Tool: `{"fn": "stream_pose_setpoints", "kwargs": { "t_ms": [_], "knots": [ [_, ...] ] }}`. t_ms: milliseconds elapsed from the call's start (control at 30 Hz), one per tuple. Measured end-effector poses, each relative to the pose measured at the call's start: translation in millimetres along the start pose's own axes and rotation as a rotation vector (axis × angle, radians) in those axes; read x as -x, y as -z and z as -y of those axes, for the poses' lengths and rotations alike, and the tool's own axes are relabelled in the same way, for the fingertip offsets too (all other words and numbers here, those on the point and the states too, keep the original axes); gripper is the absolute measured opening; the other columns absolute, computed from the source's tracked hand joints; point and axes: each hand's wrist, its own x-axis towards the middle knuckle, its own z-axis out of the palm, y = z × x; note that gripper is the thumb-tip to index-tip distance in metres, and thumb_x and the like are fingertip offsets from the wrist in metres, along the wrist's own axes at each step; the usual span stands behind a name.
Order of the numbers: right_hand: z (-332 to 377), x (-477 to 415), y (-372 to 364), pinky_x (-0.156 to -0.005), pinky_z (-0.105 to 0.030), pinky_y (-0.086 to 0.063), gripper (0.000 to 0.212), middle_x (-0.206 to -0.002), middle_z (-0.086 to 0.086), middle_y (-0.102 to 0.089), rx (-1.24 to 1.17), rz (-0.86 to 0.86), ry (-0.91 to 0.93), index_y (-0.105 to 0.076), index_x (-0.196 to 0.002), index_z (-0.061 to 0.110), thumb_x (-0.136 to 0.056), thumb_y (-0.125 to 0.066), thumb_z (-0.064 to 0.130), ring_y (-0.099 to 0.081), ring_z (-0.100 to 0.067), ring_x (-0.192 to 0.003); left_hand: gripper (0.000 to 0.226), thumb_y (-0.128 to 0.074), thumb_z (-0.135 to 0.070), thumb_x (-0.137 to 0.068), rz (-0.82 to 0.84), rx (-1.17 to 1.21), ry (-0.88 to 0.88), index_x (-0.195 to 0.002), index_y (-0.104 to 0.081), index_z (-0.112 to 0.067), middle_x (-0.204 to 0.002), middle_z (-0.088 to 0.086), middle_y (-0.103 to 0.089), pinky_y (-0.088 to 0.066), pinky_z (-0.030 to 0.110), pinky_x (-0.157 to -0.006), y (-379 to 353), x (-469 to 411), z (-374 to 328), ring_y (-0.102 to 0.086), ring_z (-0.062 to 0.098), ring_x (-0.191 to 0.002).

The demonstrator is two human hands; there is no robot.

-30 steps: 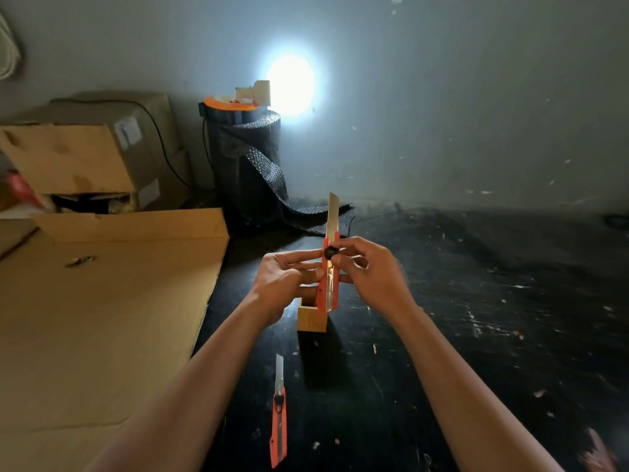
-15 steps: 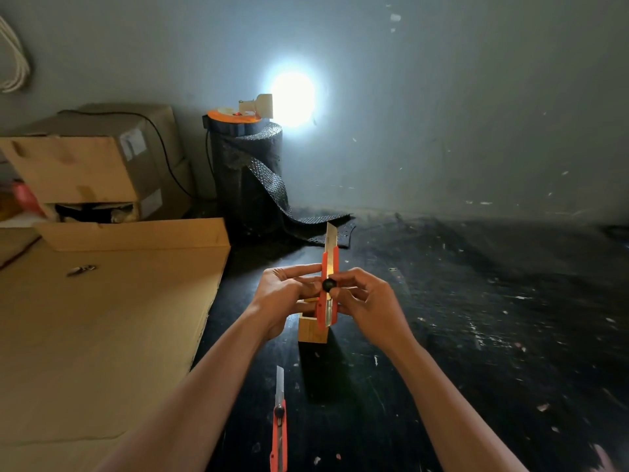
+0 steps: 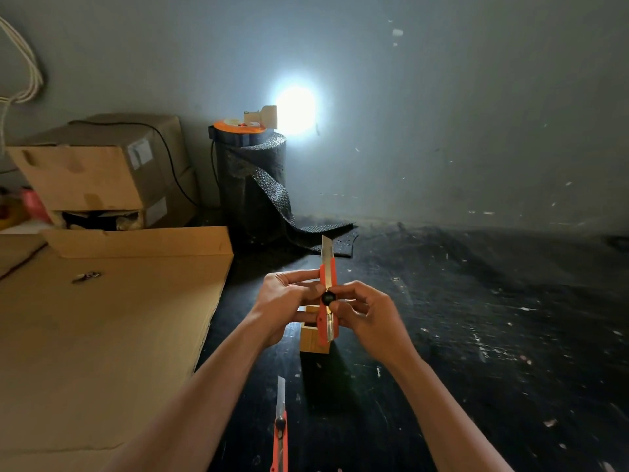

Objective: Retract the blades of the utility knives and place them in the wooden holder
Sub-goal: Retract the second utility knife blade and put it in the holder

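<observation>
I hold an orange utility knife (image 3: 327, 321) upright in front of me, a short length of blade sticking out of its top. My left hand (image 3: 284, 303) grips the handle from the left. My right hand (image 3: 367, 318) grips it from the right, thumb and finger on the black slider knob. Just behind and below the knife stands the wooden holder (image 3: 311, 337), a small open box on the black tabletop. A second orange utility knife (image 3: 279, 434) lies flat near the bottom edge, its blade extended and pointing away from me.
A flat sheet of cardboard (image 3: 102, 335) covers the left of the table. Cardboard boxes (image 3: 102, 172) are stacked at the back left. A roll of black mesh (image 3: 253, 185) with a lamp on top stands against the wall. The black tabletop (image 3: 476, 335) spreads to the right.
The blade has slid down into the held knife, so less of it shows. Both hands and the knife sit lower in the view, closer to the holder.
</observation>
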Motion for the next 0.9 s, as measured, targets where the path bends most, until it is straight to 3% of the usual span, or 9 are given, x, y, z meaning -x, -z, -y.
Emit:
{"fn": "stream_pose_setpoints", "kwargs": {
  "t_ms": [167, 333, 433, 533, 700, 767, 900],
  "knots": [
    [-4.7, 12.1, -1.0, -0.085, -0.036, -0.063, 0.016, -0.107, 0.007, -0.076, 0.062, 0.049, -0.032, -0.071, -0.101, 0.027, -0.091, -0.073, 0.015, -0.073, -0.015, -0.102, 0.026, -0.068, 0.003, -0.091, -0.051, -0.001, -0.007, -0.114, -0.076, -0.005, -0.098, 0.022, -0.080, -0.066, 0.042, -0.064, -0.4, -2.8, 4.6, -0.078, 0.040, -0.092],
    [-15.6, 24.1, -6.3, -0.095, -0.042, -0.060, 0.019, -0.110, 0.009, -0.077, 0.090, 0.041, -0.046, -0.072, -0.108, 0.024, -0.091, -0.073, 0.016, -0.072, -0.011, -0.105, 0.026, -0.068, 0.003, -0.091, -0.061, -0.059, -0.033, -0.115, -0.075, -0.005, -0.097, 0.020, -0.081, -0.065, 0.038, -0.060, -2.1, -4.9, 6.4, -0.080, 0.031, -0.082],
    [-12.4, 25.0, -5.3, -0.097, -0.034, -0.057, 0.022, -0.113, 0.011, -0.075, 0.124, 0.008, -0.019, -0.069, -0.113, 0.024, -0.091, -0.072, 0.019, -0.069, -0.007, -0.109, 0.028, -0.071, 0.003, -0.090, -0.040, -0.068, -0.045, -0.117, -0.075, -0.006, -0.095, 0.017, -0.082, -0.065, 0.039, -0.060, -4.8, -7.0, 4.5, -0.081, 0.029, -0.081],
    [-4.0, 22.7, -1.0, -0.087, -0.022, -0.054, 0.029, -0.119, 0.012, -0.071, 0.116, 0.003, 0.002, -0.065, -0.119, 0.029, -0.093, -0.070, 0.019, -0.066, -0.005, -0.112, 0.030, -0.071, 0.004, -0.090, 0.002, -0.065, -0.089, -0.115, -0.075, -0.012, -0.094, 0.014, -0.082, -0.065, 0.038, -0.061, -7.1, -8.8, -3.4, -0.081, 0.026, -0.080],
    [4.7, 10.2, 1.9, -0.093, -0.041, -0.059, 0.022, -0.105, 0.013, -0.074, 0.109, -0.056, -0.028, -0.061, -0.097, 0.032, -0.088, -0.077, 0.019, -0.070, -0.008, -0.102, 0.037, -0.068, 0.009, -0.091, 0.051, -0.118, -0.169, -0.108, -0.073, -0.023, -0.081, -0.007, -0.083, -0.062, 0.026, -0.056, -12.0, -11.3, -17.5, -0.081, 0.013, -0.074],
    [7.4, 7.6, 0.3, -0.090, -0.040, -0.060, 0.026, -0.100, 0.012, -0.075, 0.098, -0.088, -0.039, -0.055, -0.093, 0.031, -0.085, -0.080, 0.025, -0.072, -0.008, -0.097, 0.039, -0.067, 0.010, -0.091, 0.059, -0.152, -0.193, -0.104, -0.071, -0.027, -0.075, -0.014, -0.081, -0.060, 0.021, -0.053, -15.1, -12.5, -19.8, -0.080, 0.008, -0.069],
    [12.4, 9.5, 2.3, -0.091, -0.031, -0.057, 0.031, -0.112, 0.018, -0.068, 0.127, -0.017, 0.018, -0.057, -0.114, 0.036, -0.091, -0.074, 0.022, -0.068, -0.011, -0.108, 0.037, -0.068, 0.010, -0.090, 0.033, -0.164, -0.221, -0.108, -0.072, -0.022, -0.073, -0.015, -0.081, -0.059, 0.020, -0.051, -13.7, -15.0, -22.7, -0.080, 0.008, -0.067]
  ]
}}
